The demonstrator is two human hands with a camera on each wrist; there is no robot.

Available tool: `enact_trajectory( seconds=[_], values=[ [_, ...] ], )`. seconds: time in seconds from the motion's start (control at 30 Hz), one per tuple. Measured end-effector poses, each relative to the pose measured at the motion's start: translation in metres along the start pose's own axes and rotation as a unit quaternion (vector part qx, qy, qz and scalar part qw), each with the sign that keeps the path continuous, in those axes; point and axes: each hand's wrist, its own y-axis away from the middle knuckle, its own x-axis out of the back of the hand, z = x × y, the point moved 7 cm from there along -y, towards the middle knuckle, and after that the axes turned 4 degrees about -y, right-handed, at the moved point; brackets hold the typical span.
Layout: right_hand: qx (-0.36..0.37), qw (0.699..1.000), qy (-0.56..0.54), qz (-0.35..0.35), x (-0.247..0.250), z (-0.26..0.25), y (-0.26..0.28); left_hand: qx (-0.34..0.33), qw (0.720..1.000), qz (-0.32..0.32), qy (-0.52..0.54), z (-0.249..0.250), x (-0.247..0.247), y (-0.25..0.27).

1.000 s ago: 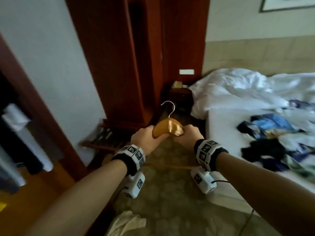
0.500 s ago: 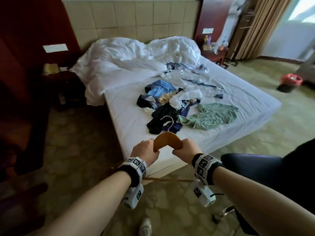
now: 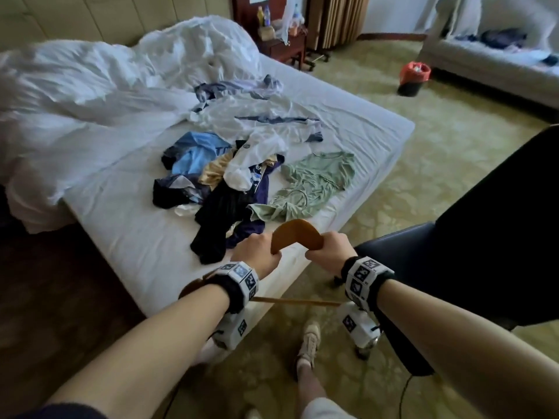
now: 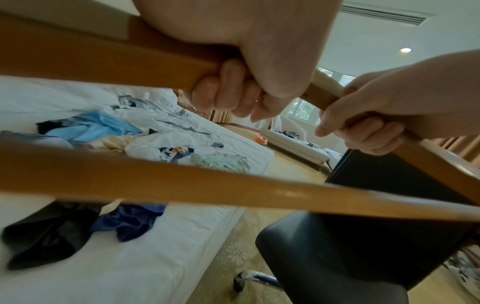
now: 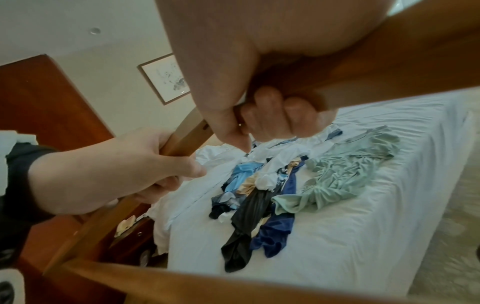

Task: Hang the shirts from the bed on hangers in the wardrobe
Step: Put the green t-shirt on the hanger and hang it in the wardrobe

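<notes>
While I stand at the bed point(image 3: 348, 140), my left hand point(image 3: 257, 255) and right hand point(image 3: 328, 252) each clench one shoulder of the wooden hanger point(image 3: 298, 234), held over the bed's near edge. It looks stiff and light. Shirts point(image 3: 230, 176) on the bed look limp; I'd grasp collars. Its hook is hidden.

Bed point(image 3: 145, 237) under heaped shirts point(image 3: 230, 182), duvet point(image 3: 99, 86)

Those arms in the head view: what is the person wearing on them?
Bare forearms. Each wrist has a black band with white squares printed in black patterns: left wrist band, right wrist band. A white camera box hangs under each, a thin black cable trailing from the right one.
</notes>
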Motion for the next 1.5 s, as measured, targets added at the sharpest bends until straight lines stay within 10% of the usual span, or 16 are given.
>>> enact_trajectory(
  seconds=[1.13,1.5],
  values=[
    [-0.12,0.989,-0.069,-0.043,0.179,0.049,-0.45,-0.083,0.987,-0.136,0.004,0.094,-0.011,-0.503],
    [-0.247,0.851,-0.407,-0.22,0.203,0.101,-0.62,-0.17,0.963,-0.201,-0.06,0.154,-0.065,-0.689]
  ],
)
